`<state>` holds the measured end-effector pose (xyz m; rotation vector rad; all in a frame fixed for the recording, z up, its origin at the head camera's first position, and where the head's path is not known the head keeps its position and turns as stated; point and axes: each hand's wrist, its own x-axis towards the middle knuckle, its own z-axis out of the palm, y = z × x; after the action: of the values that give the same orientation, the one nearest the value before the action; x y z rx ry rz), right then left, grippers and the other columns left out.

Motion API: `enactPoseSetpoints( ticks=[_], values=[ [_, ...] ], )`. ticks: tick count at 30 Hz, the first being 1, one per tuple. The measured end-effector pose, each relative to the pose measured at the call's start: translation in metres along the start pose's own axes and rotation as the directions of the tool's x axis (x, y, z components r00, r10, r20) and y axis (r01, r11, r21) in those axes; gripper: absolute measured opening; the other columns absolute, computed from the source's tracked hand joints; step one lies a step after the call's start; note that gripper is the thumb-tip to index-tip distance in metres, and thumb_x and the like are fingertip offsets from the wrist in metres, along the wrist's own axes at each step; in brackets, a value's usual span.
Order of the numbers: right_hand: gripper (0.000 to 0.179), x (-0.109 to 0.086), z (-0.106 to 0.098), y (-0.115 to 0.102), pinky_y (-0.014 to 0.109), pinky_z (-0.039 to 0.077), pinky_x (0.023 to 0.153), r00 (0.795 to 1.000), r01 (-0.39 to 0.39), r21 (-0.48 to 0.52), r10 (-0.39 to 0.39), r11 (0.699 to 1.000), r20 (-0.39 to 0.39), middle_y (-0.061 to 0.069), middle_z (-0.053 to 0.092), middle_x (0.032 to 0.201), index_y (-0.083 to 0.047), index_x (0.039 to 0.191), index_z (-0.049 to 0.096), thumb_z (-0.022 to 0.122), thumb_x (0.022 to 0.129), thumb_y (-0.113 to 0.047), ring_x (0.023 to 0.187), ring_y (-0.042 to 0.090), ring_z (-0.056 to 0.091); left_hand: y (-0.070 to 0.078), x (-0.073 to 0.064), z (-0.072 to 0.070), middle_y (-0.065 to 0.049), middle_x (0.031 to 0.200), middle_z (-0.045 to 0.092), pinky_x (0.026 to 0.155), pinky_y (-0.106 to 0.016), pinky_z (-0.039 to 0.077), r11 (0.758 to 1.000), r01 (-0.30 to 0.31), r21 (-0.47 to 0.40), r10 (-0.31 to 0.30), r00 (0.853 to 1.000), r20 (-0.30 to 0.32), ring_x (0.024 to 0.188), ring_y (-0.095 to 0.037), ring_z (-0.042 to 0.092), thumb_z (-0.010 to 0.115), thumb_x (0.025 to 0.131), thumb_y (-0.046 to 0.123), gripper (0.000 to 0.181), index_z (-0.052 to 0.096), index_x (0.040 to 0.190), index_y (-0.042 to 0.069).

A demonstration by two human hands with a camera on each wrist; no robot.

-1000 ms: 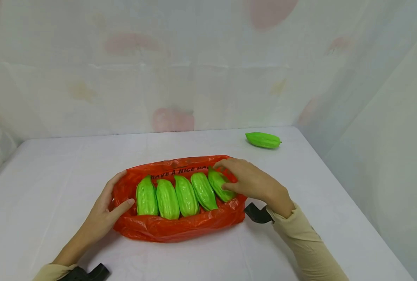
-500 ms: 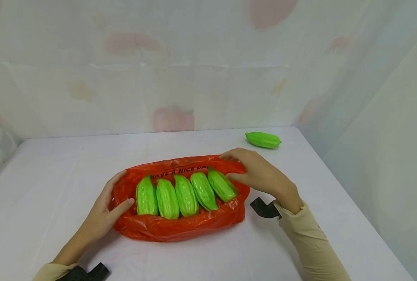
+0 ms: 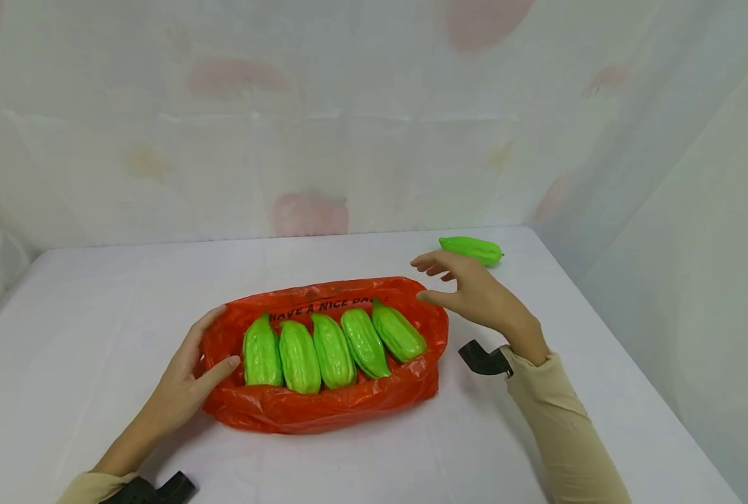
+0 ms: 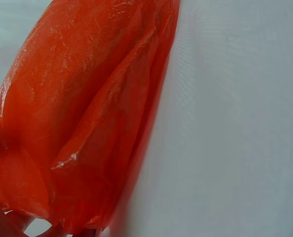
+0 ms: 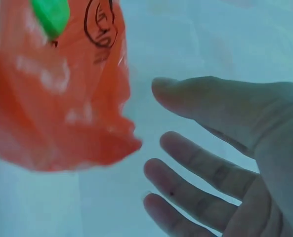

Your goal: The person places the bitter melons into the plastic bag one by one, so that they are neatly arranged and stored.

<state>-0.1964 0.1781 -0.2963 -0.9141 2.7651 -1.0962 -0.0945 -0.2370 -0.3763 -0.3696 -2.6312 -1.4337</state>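
Several bright green, ribbed bitter melons (image 3: 300, 357) lie side by side in a red plastic bag (image 3: 323, 413), which is spread with its mouth upward and has black lettering inside. My left hand (image 3: 181, 388) holds the bag's left end, thumb over the rim and fingers around the outer side. In the left wrist view the bag (image 4: 82, 98) fills the left part. My right hand (image 3: 475, 287) is in the air just beyond the bag's right end, fingers loosely bent, holding nothing. Behind it lies another bitter melon (image 3: 475, 248), partly covered by the hand in the head view.
A white cloth covers the table (image 3: 128, 294). Pale printed curtains (image 3: 374, 140) hang behind the table and along its right side. Each wrist carries a black mount, such as the right mount (image 3: 484, 358).
My right hand has let go of the rightmost bitter melon in the bag and moved up and right, toward the loose one at the back. The left hand stays put.
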Motion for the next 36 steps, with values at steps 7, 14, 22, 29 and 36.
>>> enactPoseSetpoints(
  ticks=[7,14,22,29,36],
  values=[
    [0.047,0.005,0.0,0.011,0.051,0.049,0.099,0.998,-0.055,0.01,0.056,0.998,-0.039,0.014,0.062,0.13,-0.005,0.132,0.058,0.074,0.089,-0.013,0.119,0.032,0.059,-0.002,0.0,0.0,-0.007,0.15,0.038,0.091,-0.004,0.04,1.0,0.004,0.002,-0.004,1.0,0.001,0.123,0.006,0.045,0.058,0.097,0.006,0.072,0.023,0.157,0.023],
    [0.046,0.01,0.001,0.024,0.05,0.048,0.1,0.997,-0.057,-0.038,0.055,0.998,-0.055,0.014,0.061,0.133,-0.003,0.132,0.057,0.072,0.09,-0.012,0.123,0.035,0.056,-0.002,0.0,0.0,-0.005,0.15,0.039,0.091,-0.005,0.041,1.0,0.01,0.01,-0.01,1.0,0.001,0.122,0.006,0.046,0.059,0.097,0.007,0.072,0.023,0.157,0.024],
    [0.044,0.015,-0.001,0.046,0.054,0.044,0.107,0.995,-0.082,-0.06,0.078,0.995,-0.06,0.017,0.058,0.136,-0.001,0.132,0.057,0.071,0.091,-0.013,0.127,0.038,0.052,-0.002,0.0,-0.001,-0.005,0.148,0.04,0.09,-0.006,0.042,1.0,0.01,0.003,-0.01,1.0,0.006,0.121,0.004,0.047,0.058,0.097,0.007,0.072,0.023,0.157,0.024],
    [0.045,0.02,-0.006,0.065,0.052,0.037,0.113,0.992,-0.109,-0.12,0.1,0.987,-0.083,0.019,0.055,0.139,0.0,0.133,0.056,0.07,0.092,-0.012,0.133,0.036,0.047,-0.002,0.0,-0.001,-0.008,0.149,0.039,0.091,-0.005,0.041,1.0,0.01,-0.005,-0.01,1.0,0.011,0.123,0.004,0.046,0.058,0.097,0.007,0.072,0.022,0.157,0.024],
    [0.045,0.023,-0.009,0.084,0.054,0.037,0.113,0.987,-0.141,-0.132,0.129,0.981,-0.098,0.021,0.055,0.139,0.002,0.132,0.056,0.07,0.091,-0.009,0.133,0.038,0.048,-0.001,0.0,-0.001,-0.009,0.149,0.039,0.091,-0.005,0.041,1.0,0.006,-0.005,-0.006,1.0,0.008,0.122,0.004,0.046,0.058,0.097,0.007,0.071,0.023,0.157,0.022]
  ],
)
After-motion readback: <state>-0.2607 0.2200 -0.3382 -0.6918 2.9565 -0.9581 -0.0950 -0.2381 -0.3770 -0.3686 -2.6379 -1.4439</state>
